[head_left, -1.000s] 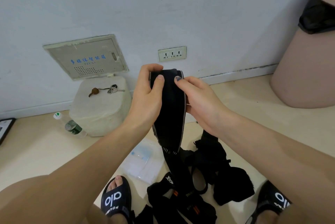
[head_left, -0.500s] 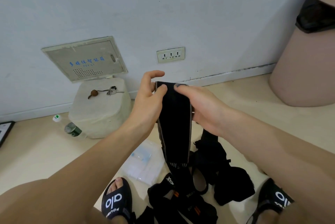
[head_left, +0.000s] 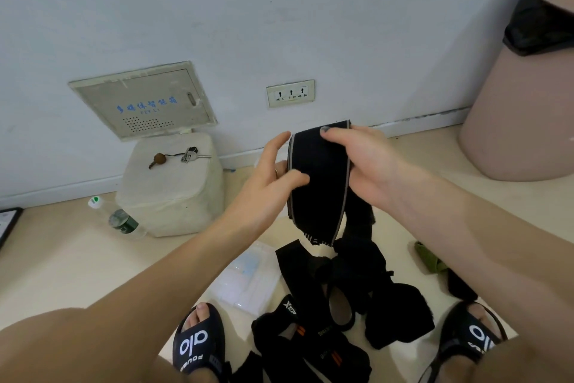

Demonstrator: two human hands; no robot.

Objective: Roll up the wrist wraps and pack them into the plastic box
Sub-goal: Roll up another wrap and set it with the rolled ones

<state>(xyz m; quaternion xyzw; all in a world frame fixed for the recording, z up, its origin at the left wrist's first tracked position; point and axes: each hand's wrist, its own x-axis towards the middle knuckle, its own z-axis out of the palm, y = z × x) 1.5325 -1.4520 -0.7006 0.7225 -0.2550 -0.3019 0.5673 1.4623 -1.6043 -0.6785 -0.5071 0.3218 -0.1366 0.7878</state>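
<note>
Beige floor (head_left: 62, 258) | both hands' fingers clamped on wrist wrap (head_left: 316, 177) | slides (head_left: 195, 342) read "alo"

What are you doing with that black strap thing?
A person is sitting on the floor, holding one black wrist wrap up in the air. The right hand pinches its top end, and the left hand grips its side with the thumb on the front. The rest of the wrap hangs down, not rolled yet. More black wraps lie in a pile between the sandals, beside a clear plastic box that is shut on the floor.
</note>
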